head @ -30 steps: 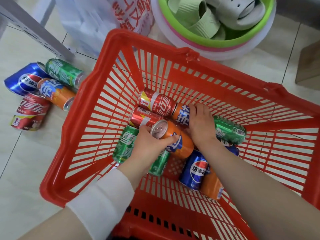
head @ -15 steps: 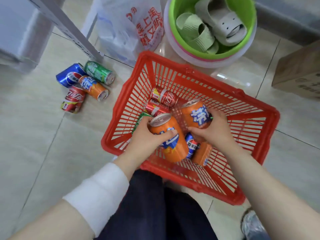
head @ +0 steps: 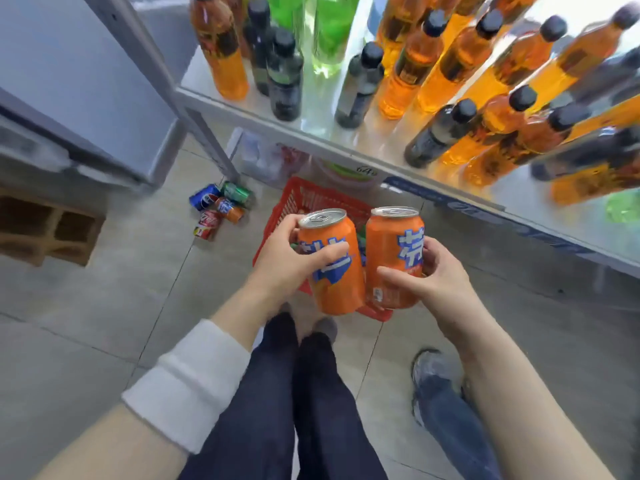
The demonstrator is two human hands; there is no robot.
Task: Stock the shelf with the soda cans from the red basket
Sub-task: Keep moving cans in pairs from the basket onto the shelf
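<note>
My left hand (head: 289,259) grips an orange soda can (head: 337,282) upright, fingers wrapped round its side. Beside it my right hand (head: 438,275) grips a second orange can (head: 389,251), also upright. Both cans are raised above the red basket (head: 304,199), which stands on the floor below and is mostly hidden behind them. The metal shelf (head: 322,114) runs across the upper right, just beyond the cans.
Orange, dark and green bottles (head: 460,64) crowd the shelf. Several loose cans (head: 218,206) lie on the tiled floor left of the basket by the shelf post (head: 204,133). A wooden crate (head: 48,230) sits far left. My legs and shoes are below.
Both hands have lifted their orange cans out of the basket and up toward the shelf. The view has risen, bringing the bottle shelf into sight.
</note>
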